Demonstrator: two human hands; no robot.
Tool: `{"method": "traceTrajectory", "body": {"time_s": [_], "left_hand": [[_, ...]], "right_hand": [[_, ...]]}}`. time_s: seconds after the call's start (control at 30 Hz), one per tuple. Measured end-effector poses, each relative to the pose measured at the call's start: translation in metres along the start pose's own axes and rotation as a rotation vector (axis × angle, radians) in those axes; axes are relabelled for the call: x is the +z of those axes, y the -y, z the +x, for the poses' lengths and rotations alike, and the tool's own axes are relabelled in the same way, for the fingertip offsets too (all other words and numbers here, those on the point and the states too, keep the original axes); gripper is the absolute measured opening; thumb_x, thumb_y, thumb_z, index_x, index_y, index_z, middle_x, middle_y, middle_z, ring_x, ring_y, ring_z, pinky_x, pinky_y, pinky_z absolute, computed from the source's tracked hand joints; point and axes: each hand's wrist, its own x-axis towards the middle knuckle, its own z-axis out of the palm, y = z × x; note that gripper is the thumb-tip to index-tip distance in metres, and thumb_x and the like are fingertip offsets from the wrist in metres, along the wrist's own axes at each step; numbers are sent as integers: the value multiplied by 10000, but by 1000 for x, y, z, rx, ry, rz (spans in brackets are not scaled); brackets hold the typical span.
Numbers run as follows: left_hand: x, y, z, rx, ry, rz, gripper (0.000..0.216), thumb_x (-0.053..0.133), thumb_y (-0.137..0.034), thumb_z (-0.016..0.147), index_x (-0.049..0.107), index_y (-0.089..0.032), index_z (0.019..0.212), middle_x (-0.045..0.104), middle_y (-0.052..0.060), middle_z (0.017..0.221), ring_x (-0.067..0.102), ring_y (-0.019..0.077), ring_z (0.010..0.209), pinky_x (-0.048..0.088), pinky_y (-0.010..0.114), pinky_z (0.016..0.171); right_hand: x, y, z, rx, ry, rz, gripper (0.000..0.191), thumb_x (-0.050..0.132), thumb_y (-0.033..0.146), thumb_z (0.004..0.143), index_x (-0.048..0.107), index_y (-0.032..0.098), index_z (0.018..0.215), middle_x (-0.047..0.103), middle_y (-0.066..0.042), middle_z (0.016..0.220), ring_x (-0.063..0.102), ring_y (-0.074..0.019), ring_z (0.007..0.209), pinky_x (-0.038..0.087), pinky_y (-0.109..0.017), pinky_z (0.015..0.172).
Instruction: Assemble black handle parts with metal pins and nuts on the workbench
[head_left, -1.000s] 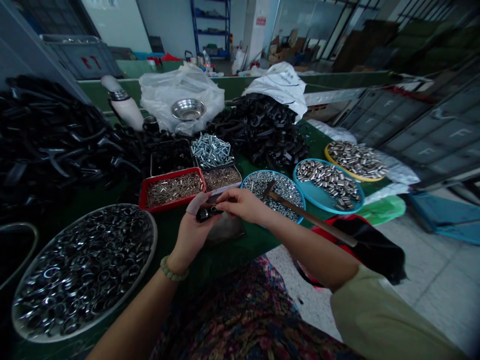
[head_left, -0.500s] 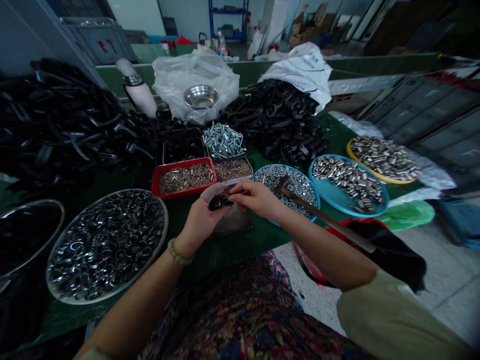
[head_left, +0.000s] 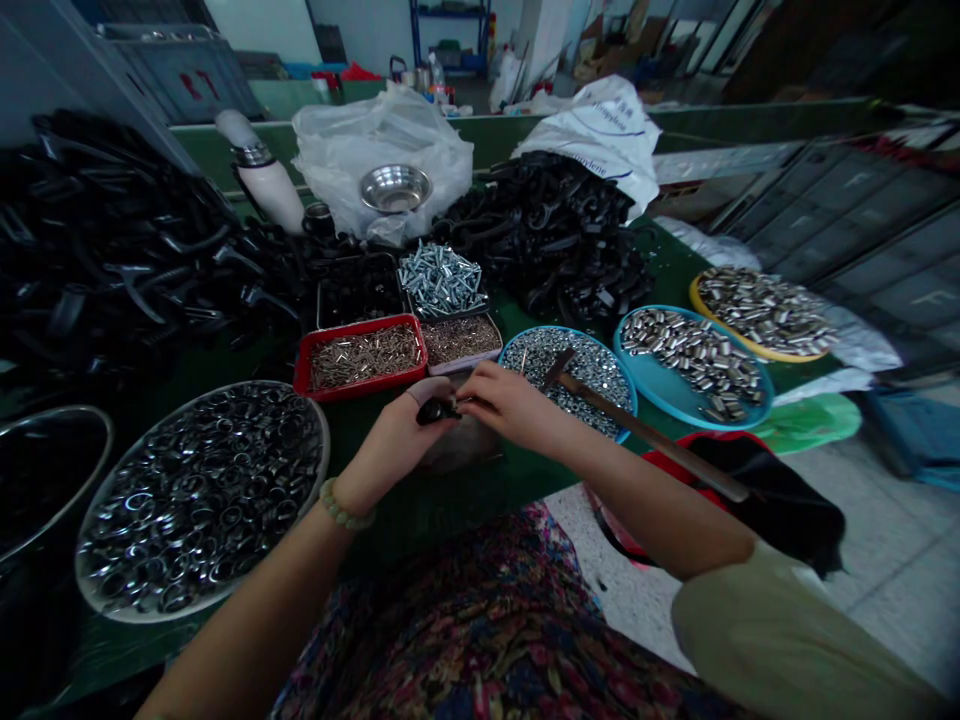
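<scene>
My left hand is closed around a small black part, most of it hidden by my fingers. Against that part's right end, my right hand has thumb and forefinger pinched together; what sits between them is too small to make out. Both hands hover over a flat greyish block on the green table. Beyond my fingers are a red tray of small metal pins and a pale tray of tiny brownish pieces. A hammer rests across a blue tray of small shiny metal pieces.
A large round tray of black rings lies left. Black handle-like parts are heaped behind, near silvery screws. Right of the hammer, a second blue tray and a yellow tray hold metal cylinders. A flask leans at the back.
The view has shifted slightly. My right fingers have closed in nearer to the black part's end, and the back of that hand has turned more upward. My left hand keeps its hold.
</scene>
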Motion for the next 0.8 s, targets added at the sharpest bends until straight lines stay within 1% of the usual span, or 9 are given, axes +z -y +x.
{"method": "traceTrajectory", "body": {"time_s": [0.1,0.17,0.27,0.37,0.47,0.57,0.7,0.73,0.8], "left_hand": [[-1,2,9,-126,129,-48,333,686,-371,758,673,-177,1028,714,56,1009,654,237,955,503,384,919],[-3,5,12,-219,118,-203,353,650,-424,781,668,-159,1014,719,69,993,663,234,933,523,380,877],[-14,5,10,-237,45,-341,365,584,-457,827,649,-161,1030,715,82,1012,668,217,917,539,356,822],[-32,-2,4,-94,70,26,281,647,-458,782,680,-199,887,714,65,894,655,239,851,523,388,792],[-46,-13,-2,60,-20,535,211,688,-422,759,689,-226,837,694,72,897,608,297,953,451,467,889],[-49,-20,-6,92,-97,607,191,575,-372,853,639,-194,877,659,83,899,587,272,935,441,433,881],[-38,-17,-10,13,-85,252,242,397,-356,943,559,-178,916,627,49,871,576,183,797,467,309,766],[-34,-16,-11,1,-67,182,244,394,-363,945,553,-179,924,625,41,872,574,175,792,465,294,757],[-26,-15,-15,-23,-24,93,228,413,-367,939,547,-183,934,624,28,875,573,165,790,464,275,742]], "right_hand": [[-15,1,20,-149,186,-212,185,563,213,911,642,167,1072,601,-82,1047,567,-165,923,475,-319,830],[-33,-20,41,-117,178,-317,286,512,265,947,588,199,1214,595,-80,1119,551,-167,993,457,-305,860],[-70,-78,66,296,-20,-677,349,354,181,986,572,195,1258,583,-123,1175,511,-202,1076,418,-338,876],[-99,-131,78,408,-41,-769,280,438,81,907,664,102,1072,600,-202,1118,496,-266,1091,388,-388,873],[-112,-155,79,376,-31,-760,171,565,93,840,676,110,968,627,-180,1063,510,-261,1081,378,-374,895],[-108,-150,73,332,-161,-724,239,514,167,896,598,80,1102,574,-206,1186,481,-268,1155,364,-391,961],[-75,-104,49,191,-750,-242,318,383,383,968,493,131,1127,576,-161,1105,557,-245,1039,454,-395,891],[-61,-87,39,173,-797,-48,331,351,453,970,493,170,1069,592,-116,1003,592,-223,919,492,-372,804],[-32,-49,19,255,-638,338,404,287,576,955,487,228,901,562,-35,794,576,-168,644,492,-303,572]]}}
